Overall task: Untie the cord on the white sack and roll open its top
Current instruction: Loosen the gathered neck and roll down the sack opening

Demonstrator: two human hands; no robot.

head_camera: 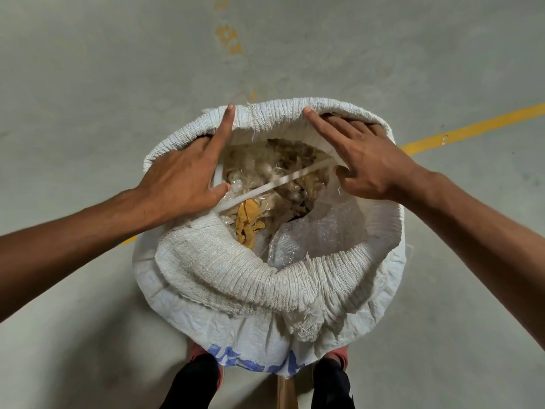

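A white woven sack (244,284) stands on the floor in front of me, its top rolled outward into a thick ring. Inside lie pale cocoon-like pieces in clear plastic and a yellow scrap (249,222). A white cord (274,185) runs loose across the opening from left to right. My left hand (182,175) rests on the far-left rim, index finger stretched along it, other fingers curled over the edge. My right hand (362,157) grips the far-right rim, thumb inside, fingers over the roll.
Grey concrete floor all around, with a yellow painted line (472,128) running behind the sack. My feet in dark trousers (194,385) stand at the sack's near side. Blue print (253,361) marks the sack's lower front.
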